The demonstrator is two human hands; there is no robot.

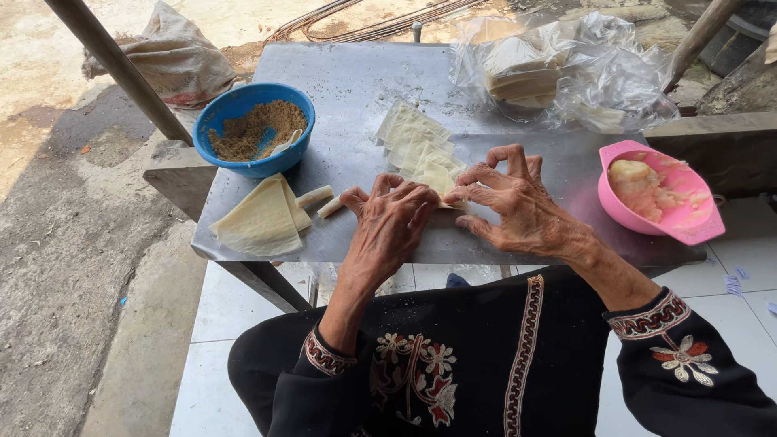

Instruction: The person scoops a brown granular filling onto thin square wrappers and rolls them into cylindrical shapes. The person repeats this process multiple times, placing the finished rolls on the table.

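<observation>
The pale wrapper (pixel 443 180) is lying on the grey metal surface (pixel 356 81), at the near end of a row of overlapping wrappers (pixel 413 137), and both hands are pressing on it. The left hand (pixel 388 222) is resting just left of the wrapper, its fingers (pixel 405 194) curling down onto the wrapper's edge. The right hand (pixel 518 202) is lying just right of the wrapper, its fingers (pixel 477 174) bent and pinching the sheet. Left of the wrapper, two small filled rolls (pixel 322 201) are lying beside a folded stack of sheets (pixel 259 218). Farther left a blue bowl (pixel 235 105) is holding brown crumbly filling (pixel 251 129). Right of the wrapper a pink bowl (pixel 688 231) is holding pale paste. Behind the wrapper a clear plastic bag (pixel 615 73) is holding more sheets.
</observation>
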